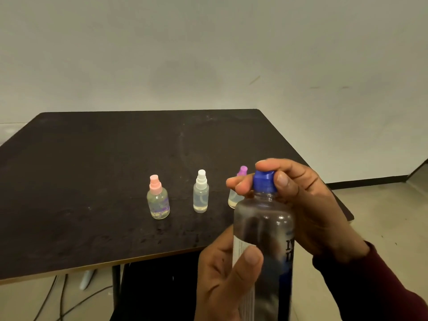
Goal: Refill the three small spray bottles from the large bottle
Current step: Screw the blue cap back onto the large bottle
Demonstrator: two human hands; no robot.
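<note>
I hold the large clear bottle (264, 228) upright in front of me, near the table's front right corner. My left hand (222, 274) wraps its body at the label. My right hand (308, 205) pinches its blue cap (265, 180) with fingers and thumb. Three small spray bottles stand in a row on the dark table (92, 181): one with a pink top (158, 198), one with a white top (201, 192), one with a purple top (238, 181). The purple-topped one is partly hidden behind my right fingers and the large bottle. All three keep their spray tops on.
The table's front edge (69, 271) runs close to me, its right edge slants away behind my right hand. Cables and a white object (86, 279) lie on the floor under the table. A pale wall stands behind.
</note>
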